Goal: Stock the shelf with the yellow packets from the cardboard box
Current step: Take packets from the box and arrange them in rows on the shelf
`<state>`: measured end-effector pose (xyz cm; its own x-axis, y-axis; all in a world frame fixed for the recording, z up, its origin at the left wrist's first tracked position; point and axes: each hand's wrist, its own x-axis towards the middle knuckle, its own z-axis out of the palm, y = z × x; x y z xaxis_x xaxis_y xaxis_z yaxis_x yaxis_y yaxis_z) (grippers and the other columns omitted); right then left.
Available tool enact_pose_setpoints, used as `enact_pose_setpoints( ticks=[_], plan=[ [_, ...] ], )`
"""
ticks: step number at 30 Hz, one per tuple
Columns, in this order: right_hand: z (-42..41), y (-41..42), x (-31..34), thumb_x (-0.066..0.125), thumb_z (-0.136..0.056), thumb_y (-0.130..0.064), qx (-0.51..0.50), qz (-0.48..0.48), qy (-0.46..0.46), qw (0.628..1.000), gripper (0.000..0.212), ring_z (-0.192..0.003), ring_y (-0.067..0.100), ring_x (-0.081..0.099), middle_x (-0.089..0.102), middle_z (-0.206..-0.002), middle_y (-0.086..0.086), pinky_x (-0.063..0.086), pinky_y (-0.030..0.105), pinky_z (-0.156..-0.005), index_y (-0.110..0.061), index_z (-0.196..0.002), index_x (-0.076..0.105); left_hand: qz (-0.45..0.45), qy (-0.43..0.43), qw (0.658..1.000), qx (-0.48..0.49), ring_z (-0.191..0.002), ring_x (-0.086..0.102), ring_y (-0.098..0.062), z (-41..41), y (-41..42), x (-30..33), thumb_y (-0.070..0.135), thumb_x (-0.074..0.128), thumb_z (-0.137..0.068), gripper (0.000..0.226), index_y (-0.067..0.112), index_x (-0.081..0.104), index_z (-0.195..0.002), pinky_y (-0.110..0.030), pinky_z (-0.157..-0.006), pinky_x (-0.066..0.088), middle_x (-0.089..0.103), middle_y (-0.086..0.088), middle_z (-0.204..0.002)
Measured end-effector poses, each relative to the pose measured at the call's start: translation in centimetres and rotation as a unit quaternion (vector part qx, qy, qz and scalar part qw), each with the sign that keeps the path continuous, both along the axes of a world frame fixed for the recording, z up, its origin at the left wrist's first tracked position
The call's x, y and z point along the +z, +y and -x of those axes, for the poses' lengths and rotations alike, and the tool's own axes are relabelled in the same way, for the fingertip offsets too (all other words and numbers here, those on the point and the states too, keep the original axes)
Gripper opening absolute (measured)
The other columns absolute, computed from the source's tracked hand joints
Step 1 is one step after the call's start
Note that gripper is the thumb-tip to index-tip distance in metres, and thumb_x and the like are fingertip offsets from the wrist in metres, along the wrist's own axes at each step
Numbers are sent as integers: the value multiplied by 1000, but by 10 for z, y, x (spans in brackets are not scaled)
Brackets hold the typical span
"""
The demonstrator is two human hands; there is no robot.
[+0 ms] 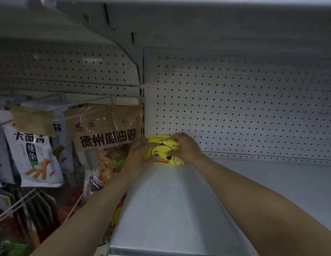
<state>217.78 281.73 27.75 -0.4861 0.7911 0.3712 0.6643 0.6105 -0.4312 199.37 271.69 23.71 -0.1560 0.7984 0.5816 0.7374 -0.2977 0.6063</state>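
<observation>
My left hand (pixel 140 156) and right hand (pixel 185 147) both clasp the yellow packets (pixel 163 153) standing at the shelf's (pixel 179 209) back-left corner; I'd press them flush against the pegboard (pixel 244 111), then loosen each grip gently.

a shop aisle: grey metal shelf (pixel 179 209) with a perforated back panel (pixel 244 111) just beyond the fingers (pixel 157 157), another shelf overhead, and to the left of the fingers printed snack bags (pixel 105 133) hanging from wire hooks (pixel 83 106) on display.
</observation>
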Motion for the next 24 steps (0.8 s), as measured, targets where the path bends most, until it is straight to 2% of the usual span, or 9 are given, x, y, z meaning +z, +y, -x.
enact_pose_setpoints(
  ticks=[4,8,15,20,24],
  plan=[
    [0,3,0,86,-66,-42,-26,-49,-18,998,62,-115,16,48,55,-114,-3,42,30,-83,-24,-119,62,69,52,996,-2,-146,15,-31,0,7,-8,57,66,-73,59,32,62,-127,-51,-117,22,26,-10,-156],
    [2,4,-2,85,-66,-46,-39,-88,-38,995,64,-115,18,47,54,-116,-2,45,33,-87,-23,-120,62,105,88,990,20,-148,2,-27,-4,11,-9,44,70,-83,55,33,54,-135,-37,-118,9,5,-5,-162],
    [3,3,-2,87,-65,-40,-53,-90,-30,994,67,-118,21,44,52,-119,1,48,36,-88,-18,-121,59,102,99,989,27,-147,5,-26,-10,11,-6,44,67,-85,56,30,52,-138,-33,-117,12,5,-8,-162],
    [6,-3,1,83,-66,-49,-109,-112,-85,984,73,-120,24,44,50,-125,3,49,40,-88,-19,-126,54,100,94,990,41,-146,8,-26,-12,14,-7,44,69,-84,55,32,54,-136,-33,-116,16,9,-7,-161],
    [2,-11,4,77,-76,-47,-122,-107,-101,982,64,-122,25,45,50,-128,4,47,40,-91,-19,-128,52,129,99,985,53,-146,9,-27,-17,8,-1,46,67,-85,55,32,53,-137,-37,-117,18,10,-8,-161]
  ],
)
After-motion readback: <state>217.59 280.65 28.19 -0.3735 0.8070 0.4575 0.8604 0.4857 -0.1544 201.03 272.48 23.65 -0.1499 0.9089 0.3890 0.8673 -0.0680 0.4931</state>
